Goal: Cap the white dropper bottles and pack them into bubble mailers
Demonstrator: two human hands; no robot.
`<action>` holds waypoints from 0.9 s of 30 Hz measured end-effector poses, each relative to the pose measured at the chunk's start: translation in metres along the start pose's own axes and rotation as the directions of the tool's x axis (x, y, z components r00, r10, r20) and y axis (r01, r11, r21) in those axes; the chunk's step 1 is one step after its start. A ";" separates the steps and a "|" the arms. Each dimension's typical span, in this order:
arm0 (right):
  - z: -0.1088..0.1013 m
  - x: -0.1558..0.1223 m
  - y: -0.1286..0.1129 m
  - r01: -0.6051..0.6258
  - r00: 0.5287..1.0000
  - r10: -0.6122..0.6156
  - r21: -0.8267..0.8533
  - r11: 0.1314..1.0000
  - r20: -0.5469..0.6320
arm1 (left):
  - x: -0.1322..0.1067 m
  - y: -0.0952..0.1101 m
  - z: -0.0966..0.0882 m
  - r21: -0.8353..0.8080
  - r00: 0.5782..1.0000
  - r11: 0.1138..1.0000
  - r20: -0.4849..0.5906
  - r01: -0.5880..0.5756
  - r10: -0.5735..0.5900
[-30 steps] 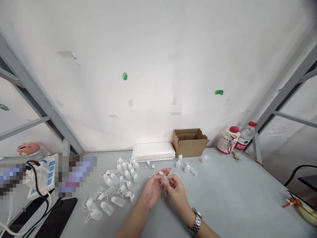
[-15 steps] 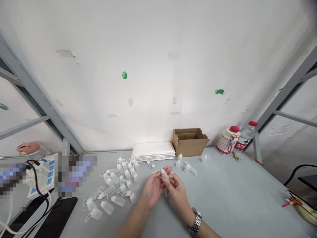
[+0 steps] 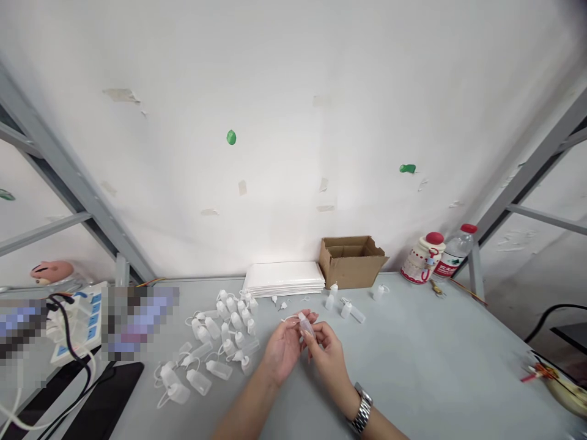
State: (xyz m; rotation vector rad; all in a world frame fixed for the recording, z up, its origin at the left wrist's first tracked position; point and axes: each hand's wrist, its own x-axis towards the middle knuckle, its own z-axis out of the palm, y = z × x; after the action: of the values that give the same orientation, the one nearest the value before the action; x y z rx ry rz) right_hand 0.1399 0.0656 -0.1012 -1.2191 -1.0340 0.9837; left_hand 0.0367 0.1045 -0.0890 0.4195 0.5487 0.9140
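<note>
Both my hands meet over the front middle of the table, around one small translucent squeeze bottle point(image 3: 306, 324) with a white cap that tilts up and to the left. My right hand point(image 3: 326, 349), with a metal watch on its wrist, pinches the bottle's body between thumb and fingers. Palm turned up, my left hand point(image 3: 283, 349) curls its fingers behind the bottle near its cap, where a thin white strap shows. Left of my hands lie many similar bottles point(image 3: 219, 370), some upright and some on their sides, with looped cap straps.
Beyond my hands stand a stack of white envelopes point(image 3: 284, 278) and an open cardboard box point(image 3: 353, 272). A few bottles point(image 3: 346, 310) and loose white caps point(image 3: 283, 305) lie in front. A decorated jar point(image 3: 422, 260) and a water bottle point(image 3: 454, 253) are back right; a power strip point(image 3: 94, 324) is left.
My hands and the bottle between them stay almost in the same place. The view has shifted very slightly; nothing else has visibly moved.
</note>
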 end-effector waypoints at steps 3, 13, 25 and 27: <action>0.000 0.000 0.000 -0.014 1.000 0.014 0.012 1.000 0.012 | 0.001 -0.001 0.000 -0.009 1.000 1.000 -0.009 -0.005 0.004; -0.001 -0.003 0.003 0.137 0.991 -0.136 -0.122 0.983 0.020 | -0.005 -0.002 0.008 0.009 0.999 0.999 0.014 -0.031 0.031; -0.002 0.003 -0.006 -0.041 0.995 0.028 0.134 0.990 0.094 | -0.009 0.004 0.010 0.103 0.996 0.994 0.086 -0.048 0.039; -0.002 0.005 -0.009 -0.039 0.993 0.021 0.161 0.986 0.115 | -0.008 0.005 0.008 0.097 0.997 0.994 0.066 -0.045 0.039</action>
State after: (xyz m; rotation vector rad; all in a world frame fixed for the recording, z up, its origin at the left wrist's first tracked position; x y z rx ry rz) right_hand 0.1430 0.0687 -0.0917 -1.0570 -1.0045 1.1486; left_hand 0.0348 0.1000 -0.0777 0.5494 0.5290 0.9129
